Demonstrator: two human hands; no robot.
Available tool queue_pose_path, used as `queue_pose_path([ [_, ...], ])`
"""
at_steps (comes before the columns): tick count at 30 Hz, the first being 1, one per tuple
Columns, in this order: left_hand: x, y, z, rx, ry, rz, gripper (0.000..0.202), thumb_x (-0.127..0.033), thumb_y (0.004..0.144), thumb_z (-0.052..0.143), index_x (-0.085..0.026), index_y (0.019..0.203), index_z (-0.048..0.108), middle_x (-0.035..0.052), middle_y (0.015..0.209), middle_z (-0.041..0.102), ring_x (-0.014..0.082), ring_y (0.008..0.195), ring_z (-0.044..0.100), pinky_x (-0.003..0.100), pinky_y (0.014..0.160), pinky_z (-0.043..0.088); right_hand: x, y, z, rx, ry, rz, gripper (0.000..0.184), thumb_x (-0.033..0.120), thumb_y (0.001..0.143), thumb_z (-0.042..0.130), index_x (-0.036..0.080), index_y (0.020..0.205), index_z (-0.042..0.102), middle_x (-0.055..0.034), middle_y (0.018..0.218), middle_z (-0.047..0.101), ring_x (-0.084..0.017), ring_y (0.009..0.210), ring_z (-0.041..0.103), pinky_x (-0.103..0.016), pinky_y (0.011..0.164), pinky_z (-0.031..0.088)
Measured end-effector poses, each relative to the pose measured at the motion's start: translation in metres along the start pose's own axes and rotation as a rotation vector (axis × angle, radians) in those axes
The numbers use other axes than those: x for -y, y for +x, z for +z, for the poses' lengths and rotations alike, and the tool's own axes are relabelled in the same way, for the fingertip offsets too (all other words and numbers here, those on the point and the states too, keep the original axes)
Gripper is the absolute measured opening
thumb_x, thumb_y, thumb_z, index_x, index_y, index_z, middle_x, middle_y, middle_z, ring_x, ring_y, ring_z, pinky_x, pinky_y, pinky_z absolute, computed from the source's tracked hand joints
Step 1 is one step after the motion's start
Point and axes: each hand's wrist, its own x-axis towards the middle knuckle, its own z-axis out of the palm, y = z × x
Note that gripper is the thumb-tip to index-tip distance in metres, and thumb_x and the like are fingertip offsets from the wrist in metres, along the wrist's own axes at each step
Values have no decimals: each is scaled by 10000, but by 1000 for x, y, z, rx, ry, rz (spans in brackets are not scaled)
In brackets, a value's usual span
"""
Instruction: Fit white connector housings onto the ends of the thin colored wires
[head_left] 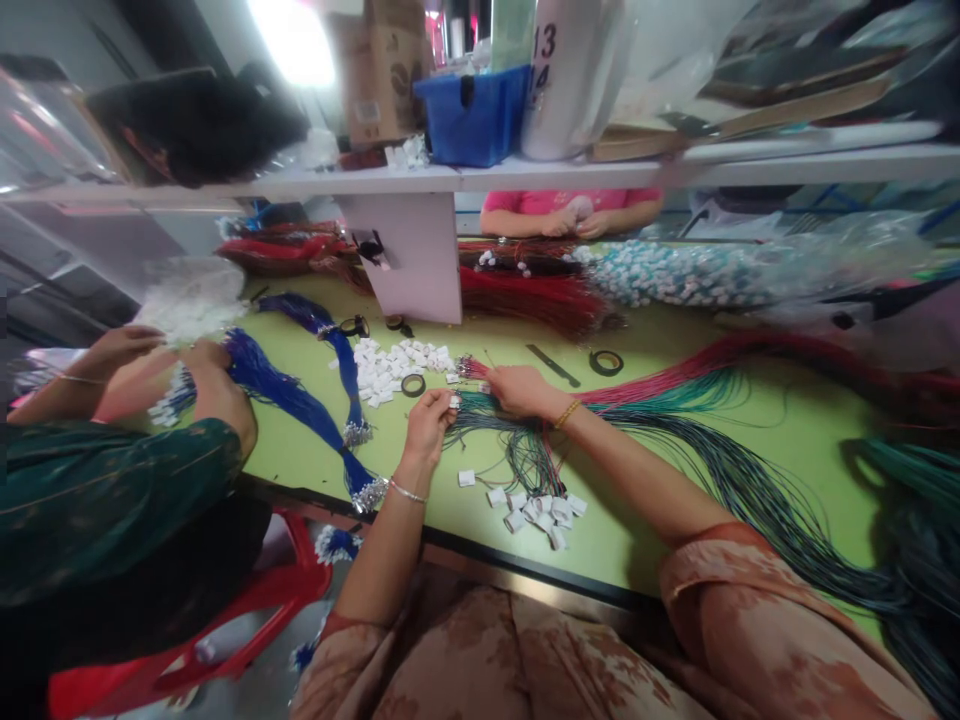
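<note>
My left hand (429, 425) is closed in a pinch on a small white connector housing (454, 401). Just to its right, my right hand (521, 390) has its fingers curled above the wires; what lies in its fingertips is too small to make out. Red wires (660, 375) run under that hand, their ends fanned out beyond the fingers. Green wires (697, 395) and black wires (705, 450) stretch off to the right. Nearer me, several finished-looking white connectors (536, 510) with wires attached lie by the table edge. Loose white housings (397, 368) are heaped behind my left hand.
Black tape rolls (606, 362) and a dark flat blade (553, 366) lie behind my hands. Blue wire bundles (289, 385) spread leftward beside a co-worker's arms (217, 385). A shelf (480, 178) with a blue bin (474, 118) crosses above; another person sits beyond.
</note>
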Motion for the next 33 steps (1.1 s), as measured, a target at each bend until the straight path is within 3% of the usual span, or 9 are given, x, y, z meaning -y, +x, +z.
queue_pose_path([
  [3, 0, -1, 1, 11, -4, -3, 212, -250, 651, 780, -127, 755, 643, 20, 717, 644, 61, 579, 515, 180, 536, 393, -11, 0, -7, -59, 139, 45, 256, 288, 913, 432, 115, 960, 615, -140, 892, 680, -199, 752, 574, -270, 652, 349],
  [5, 0, -1, 2, 17, -8, -4, 211, -249, 652, 782, -128, 756, 644, 24, 726, 649, 63, 582, 516, 182, 538, 394, -12, 2, -10, -118, 326, -14, 229, 291, 900, 441, 131, 836, 591, -83, 792, 650, -154, 676, 517, -249, 618, 328],
  [9, 3, -1, 2, 30, -37, 0, 229, -266, 651, 787, -130, 772, 648, 27, 743, 659, 67, 591, 524, 188, 554, 405, 3, 11, -10, -199, 746, -217, 173, 292, 839, 492, 155, 741, 529, 0, 702, 554, -110, 639, 449, -218, 613, 340],
  [13, 6, 1, 1, 63, -108, 28, 230, -269, 663, 786, -130, 782, 646, 38, 779, 668, 73, 629, 541, 196, 589, 418, 21, 16, -8, -266, 971, -253, 158, 298, 796, 518, 157, 726, 534, 18, 671, 511, -105, 621, 434, -221, 601, 354],
  [19, 9, 2, 2, 111, -211, -1, 182, -221, 710, 755, -141, 833, 647, 41, 808, 670, 91, 675, 565, 218, 639, 439, 26, -2, 0, -377, 962, -179, 105, 249, 754, 531, 154, 721, 560, 18, 666, 539, -95, 599, 436, -211, 581, 342],
  [26, 7, -1, 4, 143, -219, 0, 148, -218, 748, 732, -157, 845, 638, 50, 851, 682, 107, 713, 582, 246, 697, 458, 32, -14, 8, -368, 869, -73, 117, 237, 736, 505, 152, 671, 554, 22, 608, 537, -89, 552, 429, -203, 533, 318],
  [33, 9, -2, 5, 147, -180, 58, 235, -253, 695, 791, -158, 845, 635, 39, 849, 687, 95, 706, 586, 228, 682, 457, 33, -13, 11, -367, 849, -42, 100, 220, 720, 512, 154, 666, 565, 22, 603, 553, -92, 549, 442, -203, 535, 321],
])
